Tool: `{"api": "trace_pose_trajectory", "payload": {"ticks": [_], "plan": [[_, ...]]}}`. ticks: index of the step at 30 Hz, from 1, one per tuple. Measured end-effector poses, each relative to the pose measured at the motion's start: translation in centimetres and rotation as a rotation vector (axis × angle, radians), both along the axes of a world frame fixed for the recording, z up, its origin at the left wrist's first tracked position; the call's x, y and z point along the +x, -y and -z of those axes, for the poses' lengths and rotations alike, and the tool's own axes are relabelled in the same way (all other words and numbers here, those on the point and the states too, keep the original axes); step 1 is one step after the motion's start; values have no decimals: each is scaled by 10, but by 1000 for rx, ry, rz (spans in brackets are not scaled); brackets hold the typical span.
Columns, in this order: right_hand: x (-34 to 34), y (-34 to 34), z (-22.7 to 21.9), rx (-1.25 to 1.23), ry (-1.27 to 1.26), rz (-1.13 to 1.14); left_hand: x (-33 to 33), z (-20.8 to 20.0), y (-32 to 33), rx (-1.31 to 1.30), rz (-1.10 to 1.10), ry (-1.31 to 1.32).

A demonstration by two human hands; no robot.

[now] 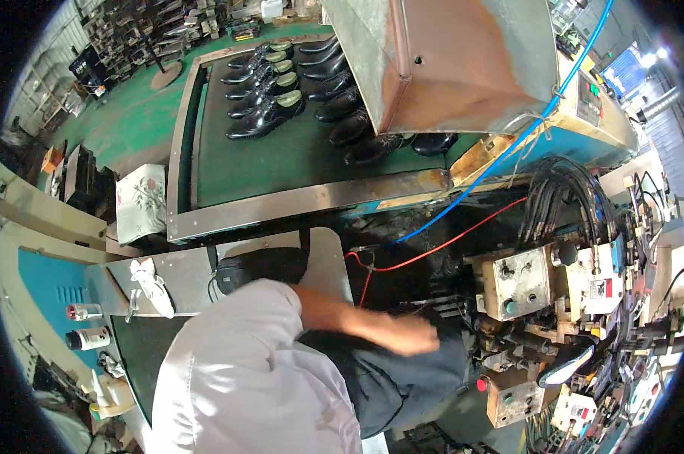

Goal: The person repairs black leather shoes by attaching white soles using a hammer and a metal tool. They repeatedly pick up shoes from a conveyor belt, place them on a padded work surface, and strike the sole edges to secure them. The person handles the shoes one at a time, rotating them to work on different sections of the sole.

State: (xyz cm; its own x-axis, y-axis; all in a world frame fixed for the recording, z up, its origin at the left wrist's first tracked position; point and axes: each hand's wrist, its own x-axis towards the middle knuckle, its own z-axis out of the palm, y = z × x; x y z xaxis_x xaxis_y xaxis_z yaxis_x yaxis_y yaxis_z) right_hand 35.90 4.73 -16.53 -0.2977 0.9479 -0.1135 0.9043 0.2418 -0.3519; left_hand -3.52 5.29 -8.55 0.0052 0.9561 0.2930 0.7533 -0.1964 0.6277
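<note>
My left hand [411, 336] reaches to the right out of a white sleeve, over my dark trousers [414, 386]. Motion blurs its fingers, so whether it holds anything does not show. My right hand is out of sight. Beyond my left hand stands a machine with a worn control box [514, 284] and, lower down, a second box with a red button [482, 385]. A dark, shoe-shaped piece with a pale underside [567, 365] sits tilted among the machine's metal parts, apart from my hand.
Rows of black shoes [262, 117] stand on a green conveyor belt [243, 170] under a rusty metal hood [463, 76]. A blue hose [501, 159] and a red hose [440, 253] cross the gap. A black bag [262, 266], white shoe [152, 287] and bottles [92, 338] lie on my left.
</note>
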Motion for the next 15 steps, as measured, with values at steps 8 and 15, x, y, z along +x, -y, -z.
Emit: {"api": "trace_pose_trajectory", "payload": {"ticks": [8,15], "plan": [[120,10,0,496,-119,224,169,57,-21,203,656,27],[-99,-104,-76,71,-698,-11,141,48,-2,113,557,-26]]}}
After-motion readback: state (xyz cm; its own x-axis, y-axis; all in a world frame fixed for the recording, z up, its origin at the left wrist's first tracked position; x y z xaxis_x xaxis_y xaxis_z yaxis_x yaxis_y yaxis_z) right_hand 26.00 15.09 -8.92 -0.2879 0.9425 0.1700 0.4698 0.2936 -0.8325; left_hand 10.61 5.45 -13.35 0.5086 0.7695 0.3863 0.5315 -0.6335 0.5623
